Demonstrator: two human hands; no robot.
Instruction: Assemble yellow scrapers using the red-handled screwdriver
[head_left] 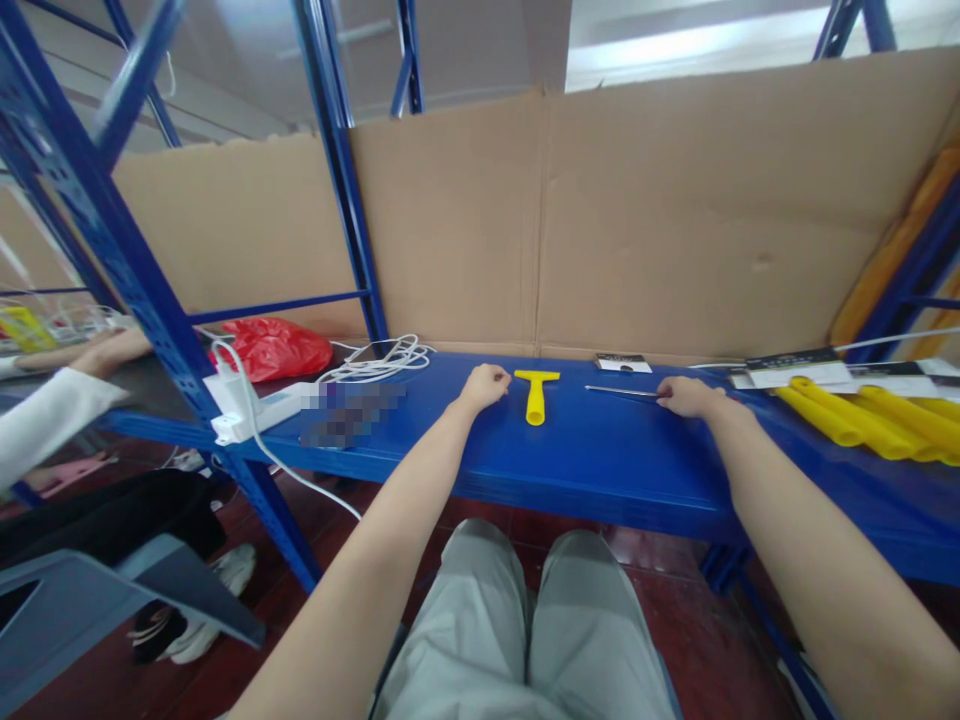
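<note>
A yellow T-shaped plastic handle (535,398) lies on the blue shelf top (570,460), its crossbar toward the back. Just left of it, my left hand (486,386) is closed with the fingertips pinched together; whatever may be between them is too small to make out. To the right, my right hand (686,396) grips the end of a thin metal screwdriver (626,391). Its shaft points left toward the yellow handle, low over the surface, and most of its grip is hidden by my fingers.
Several yellow handles (885,420) and packaging cards (799,370) lie at the right. A small black-and-white card (622,363) sits behind the screwdriver. At left are a power strip (281,405), white cables (390,360) and a red bag (277,348). Cardboard (675,220) stands behind. A co-worker's hand (112,350) shows far left.
</note>
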